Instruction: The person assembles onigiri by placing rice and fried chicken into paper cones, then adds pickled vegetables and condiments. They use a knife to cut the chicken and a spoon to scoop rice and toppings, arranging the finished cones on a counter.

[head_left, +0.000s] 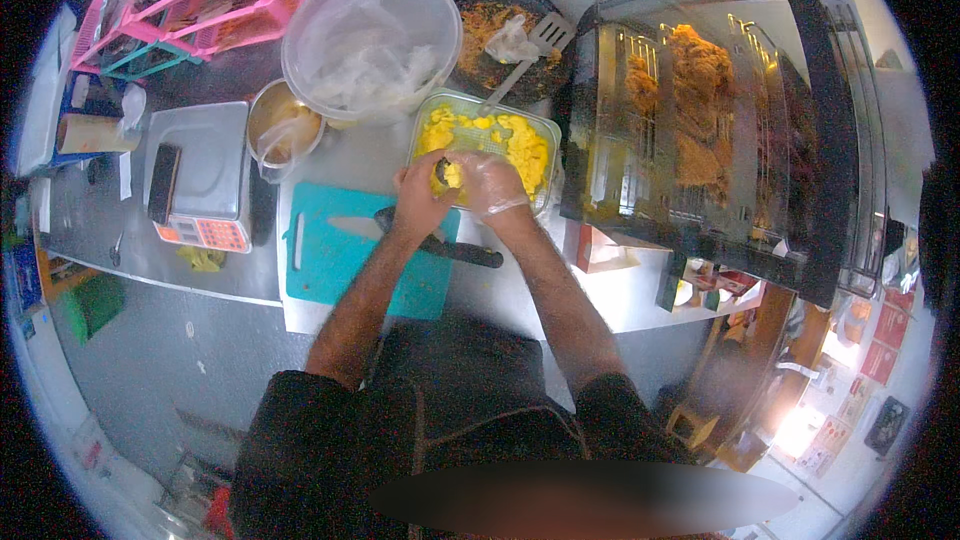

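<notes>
Both my hands meet over the near edge of a clear container (553, 135) of lumpy yellow food (527, 152). My left hand (426, 187) looks bare and is closed around a small, dark-rimmed round thing (441, 172), whose kind I cannot make out. A pale yellow piece (453, 176) shows at it, between the hands. Wearing a clear plastic glove, my right hand (494, 186) curls against that piece; its fingertips are partly hidden. Just below my wrists, a black-handled knife (468, 253) lies by the teal cutting board (335, 275).
Behind stand a large translucent tub (370, 40) and a dark pan (480, 15) with a slotted spatula (552, 34). Leftward are a metal pot (268, 130), a kitchen scale (205, 155) bearing a phone (163, 184), and pink baskets (230, 0). A glass display case (690, 120) of fried food borders the right.
</notes>
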`<state>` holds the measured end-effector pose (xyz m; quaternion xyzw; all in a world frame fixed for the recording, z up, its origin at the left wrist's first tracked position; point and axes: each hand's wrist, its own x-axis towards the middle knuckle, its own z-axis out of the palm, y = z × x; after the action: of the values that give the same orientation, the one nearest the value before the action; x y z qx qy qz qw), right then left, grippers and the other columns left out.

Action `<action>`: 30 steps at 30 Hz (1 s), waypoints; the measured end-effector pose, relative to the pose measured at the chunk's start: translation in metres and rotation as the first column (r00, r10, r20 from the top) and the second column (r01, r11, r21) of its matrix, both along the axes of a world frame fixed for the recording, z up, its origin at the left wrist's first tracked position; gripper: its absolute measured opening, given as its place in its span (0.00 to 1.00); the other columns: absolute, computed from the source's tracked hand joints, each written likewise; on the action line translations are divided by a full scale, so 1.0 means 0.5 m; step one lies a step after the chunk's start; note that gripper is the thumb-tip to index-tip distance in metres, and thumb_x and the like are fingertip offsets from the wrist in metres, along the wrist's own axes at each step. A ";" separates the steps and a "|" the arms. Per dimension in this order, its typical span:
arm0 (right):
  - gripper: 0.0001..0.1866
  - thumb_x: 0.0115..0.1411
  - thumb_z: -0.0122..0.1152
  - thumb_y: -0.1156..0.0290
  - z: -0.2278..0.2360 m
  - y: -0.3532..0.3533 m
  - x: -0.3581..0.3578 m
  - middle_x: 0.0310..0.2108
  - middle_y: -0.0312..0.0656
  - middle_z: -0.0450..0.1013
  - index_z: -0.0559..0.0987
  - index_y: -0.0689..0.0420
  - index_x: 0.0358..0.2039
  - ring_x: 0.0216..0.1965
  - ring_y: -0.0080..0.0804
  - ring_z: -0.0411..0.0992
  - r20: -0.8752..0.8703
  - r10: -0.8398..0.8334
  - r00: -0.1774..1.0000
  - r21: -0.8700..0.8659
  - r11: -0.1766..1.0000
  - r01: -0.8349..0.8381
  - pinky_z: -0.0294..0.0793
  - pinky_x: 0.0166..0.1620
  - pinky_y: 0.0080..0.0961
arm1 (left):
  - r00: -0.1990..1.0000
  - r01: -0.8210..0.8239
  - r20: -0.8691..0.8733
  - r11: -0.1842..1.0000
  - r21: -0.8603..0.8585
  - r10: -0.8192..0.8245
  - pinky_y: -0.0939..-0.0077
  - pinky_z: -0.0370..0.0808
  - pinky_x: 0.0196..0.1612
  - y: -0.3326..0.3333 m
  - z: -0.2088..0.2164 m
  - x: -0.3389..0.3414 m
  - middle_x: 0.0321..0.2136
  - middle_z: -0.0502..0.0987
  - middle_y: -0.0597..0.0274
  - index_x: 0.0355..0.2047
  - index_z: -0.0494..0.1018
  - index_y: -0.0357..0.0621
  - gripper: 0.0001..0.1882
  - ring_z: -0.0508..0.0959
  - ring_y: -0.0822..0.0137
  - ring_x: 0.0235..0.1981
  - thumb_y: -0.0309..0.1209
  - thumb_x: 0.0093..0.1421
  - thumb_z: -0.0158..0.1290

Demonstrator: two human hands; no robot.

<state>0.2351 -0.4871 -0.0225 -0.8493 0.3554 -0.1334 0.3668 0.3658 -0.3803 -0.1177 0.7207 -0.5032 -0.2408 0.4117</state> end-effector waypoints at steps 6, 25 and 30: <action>0.16 0.63 0.65 0.66 0.019 -0.004 -0.010 0.44 0.56 0.82 0.86 0.61 0.47 0.47 0.52 0.81 0.003 -0.238 0.971 0.165 0.958 0.234 0.80 0.51 0.41 | 0.997 -0.018 -0.072 0.999 -0.027 0.016 0.53 0.61 0.62 -0.003 0.020 -0.014 0.57 0.79 0.57 0.64 0.70 0.49 0.37 0.76 0.54 0.60 0.32 0.53 0.69; 0.26 0.74 0.56 0.46 -0.035 0.030 -0.081 0.53 0.42 0.79 0.78 0.53 0.59 0.49 0.34 0.77 0.357 -0.652 0.669 0.844 0.532 0.069 0.78 0.56 0.38 | 0.973 -0.094 -0.227 0.964 -0.248 0.037 0.57 0.75 0.61 -0.002 0.088 -0.081 0.53 0.81 0.51 0.60 0.73 0.39 0.33 0.80 0.51 0.56 0.26 0.54 0.70; 0.30 0.69 0.61 0.41 -0.076 0.104 -0.124 0.50 0.37 0.79 0.75 0.49 0.61 0.51 0.36 0.78 0.472 -0.761 0.445 0.791 0.143 -0.595 0.79 0.53 0.39 | 0.973 0.125 -0.171 0.978 -0.168 -0.154 0.58 0.72 0.64 0.035 0.192 -0.144 0.61 0.75 0.49 0.65 0.69 0.39 0.37 0.74 0.51 0.61 0.29 0.55 0.68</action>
<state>0.1730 -0.4353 -0.0604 -0.1299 0.1547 -0.3124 0.9282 0.2939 -0.3625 -0.0218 0.6239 -0.5301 -0.2941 0.4932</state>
